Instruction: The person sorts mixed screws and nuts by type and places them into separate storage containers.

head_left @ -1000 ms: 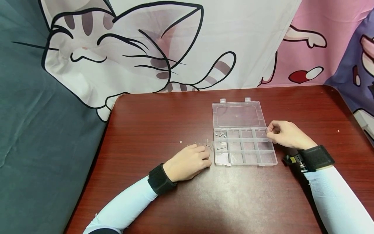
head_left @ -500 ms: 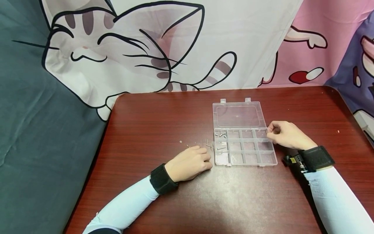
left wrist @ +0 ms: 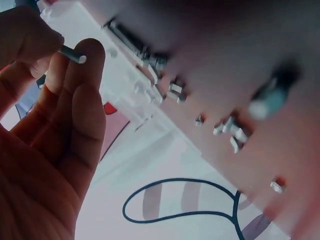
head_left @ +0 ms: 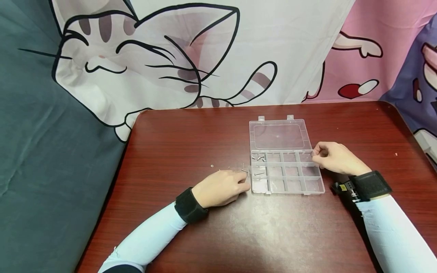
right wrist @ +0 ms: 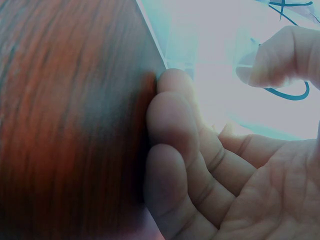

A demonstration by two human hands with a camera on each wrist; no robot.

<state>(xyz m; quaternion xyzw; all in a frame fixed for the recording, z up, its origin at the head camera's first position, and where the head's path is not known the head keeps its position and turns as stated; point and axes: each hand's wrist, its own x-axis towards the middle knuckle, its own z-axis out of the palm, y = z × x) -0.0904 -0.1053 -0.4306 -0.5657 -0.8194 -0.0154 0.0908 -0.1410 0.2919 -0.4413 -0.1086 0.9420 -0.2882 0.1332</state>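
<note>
- Left hand [head_left: 220,188], centre of head frame: thumb and finger pinch a small metal pin [left wrist: 74,55]; light, firm grip probably best, since it looks slippery.
- Loose metal parts [left wrist: 232,130] lie on the worktop [head_left: 191,140], left of the box and near these fingers; lifting clear should avoid scattering them.
- Right hand [head_left: 338,156], right of frame: fingers curled at the box edge, thumb over it, apparently gripping; should keep the box steady.
- Clear plastic box [head_left: 286,193], right of centre: metal pieces [head_left: 260,157] in its upper-left compartment.
- Lid [head_left: 278,136] folded back, farthest; shouldn't obstruct.
</note>
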